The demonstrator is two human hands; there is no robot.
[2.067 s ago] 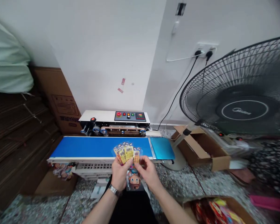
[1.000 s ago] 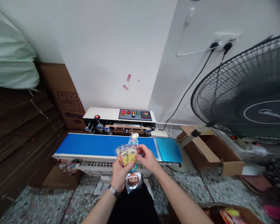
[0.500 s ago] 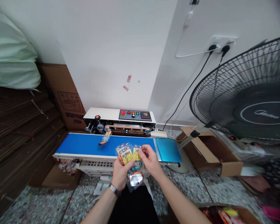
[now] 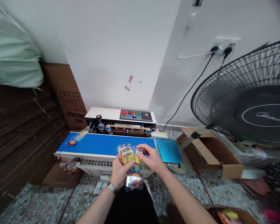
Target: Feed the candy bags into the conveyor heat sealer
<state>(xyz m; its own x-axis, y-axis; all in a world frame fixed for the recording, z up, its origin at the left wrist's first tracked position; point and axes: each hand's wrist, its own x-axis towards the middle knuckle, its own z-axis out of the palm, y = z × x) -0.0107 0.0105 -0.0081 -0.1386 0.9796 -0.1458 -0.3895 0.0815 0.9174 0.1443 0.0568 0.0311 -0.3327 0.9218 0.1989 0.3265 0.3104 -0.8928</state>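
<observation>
Left hand (image 4: 118, 171) grips fanned packets (image 4: 128, 158) — yellow barcode labels, cartoon print; right hand (image 4: 151, 159) pinches one packet's top edge.

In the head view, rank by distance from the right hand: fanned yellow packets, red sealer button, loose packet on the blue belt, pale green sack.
1. Fanned yellow packets, at the right hand.
2. Red round button, behind the blue belt.
3. Loose packet, belt's left end.
4. Pale green sack, far upper left.

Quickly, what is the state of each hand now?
Left hand: closed, holding a fan of packets.
Right hand: fingertips pinching the rightmost packet.
</observation>
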